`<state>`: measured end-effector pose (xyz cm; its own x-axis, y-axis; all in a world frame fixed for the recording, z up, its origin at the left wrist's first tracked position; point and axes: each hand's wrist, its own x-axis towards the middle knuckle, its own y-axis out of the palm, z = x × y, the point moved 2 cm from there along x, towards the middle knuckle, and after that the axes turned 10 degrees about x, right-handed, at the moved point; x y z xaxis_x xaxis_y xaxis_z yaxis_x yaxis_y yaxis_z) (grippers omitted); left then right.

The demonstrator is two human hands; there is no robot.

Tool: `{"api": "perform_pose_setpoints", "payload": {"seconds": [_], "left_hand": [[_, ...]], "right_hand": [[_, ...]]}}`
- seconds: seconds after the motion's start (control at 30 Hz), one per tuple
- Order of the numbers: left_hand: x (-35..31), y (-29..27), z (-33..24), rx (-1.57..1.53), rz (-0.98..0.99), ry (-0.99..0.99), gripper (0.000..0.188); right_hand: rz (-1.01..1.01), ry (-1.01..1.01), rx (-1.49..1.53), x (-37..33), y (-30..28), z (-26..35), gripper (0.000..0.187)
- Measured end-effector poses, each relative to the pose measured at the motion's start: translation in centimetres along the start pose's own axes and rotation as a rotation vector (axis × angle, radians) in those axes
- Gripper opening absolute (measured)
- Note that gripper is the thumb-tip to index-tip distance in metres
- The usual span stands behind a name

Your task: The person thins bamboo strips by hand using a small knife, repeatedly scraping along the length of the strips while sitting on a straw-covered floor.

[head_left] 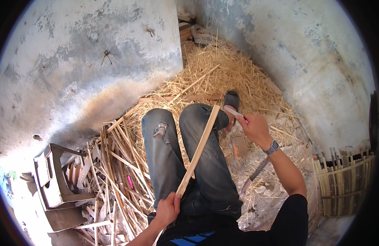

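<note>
A pale, flat bamboo strip (200, 146) slants up across my thighs. My left hand (167, 210) is closed around its lower end, near my lap. My right hand (254, 128), with a watch on the wrist, grips a knife whose blade (233, 111) points left toward the strip's far end. Between blade and strip there looks to be a small gap. Only a bit of the knife's pink handle shows past my fingers.
Straw shavings (214, 78) cover the floor ahead, between two worn walls. Split sticks (124, 164) pile up at my left beside a wooden frame (60, 176). At the right are a woven bamboo basket (345, 182), a curved dark tool (255, 174) and a brick piece (238, 147).
</note>
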<state>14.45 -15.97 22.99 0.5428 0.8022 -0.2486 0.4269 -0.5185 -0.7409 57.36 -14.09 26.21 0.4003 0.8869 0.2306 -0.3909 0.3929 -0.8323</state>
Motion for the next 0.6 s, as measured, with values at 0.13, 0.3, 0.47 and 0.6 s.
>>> {"api": "perform_pose_setpoints", "payload": {"seconds": [0.13,0.3,0.47,0.6], "left_hand": [[0.7,0.4,0.1,-0.007,-0.018,0.016,0.026],[1.5,0.2,-0.4,-0.024,0.002,0.016,0.026],[1.2,0.0,-0.2,-0.008,-0.007,0.020,0.026],[0.8,-0.6,-0.3,0.012,0.013,0.005,0.027]], "right_hand": [[0.082,-0.051,0.093,-2.4,-0.4,3.8,0.056],[0.164,-0.249,0.046,-6.0,2.1,5.4,0.055],[0.088,-0.116,0.017,-4.4,2.3,4.4,0.058],[0.084,-0.180,0.016,-3.5,1.4,4.6,0.060]]}}
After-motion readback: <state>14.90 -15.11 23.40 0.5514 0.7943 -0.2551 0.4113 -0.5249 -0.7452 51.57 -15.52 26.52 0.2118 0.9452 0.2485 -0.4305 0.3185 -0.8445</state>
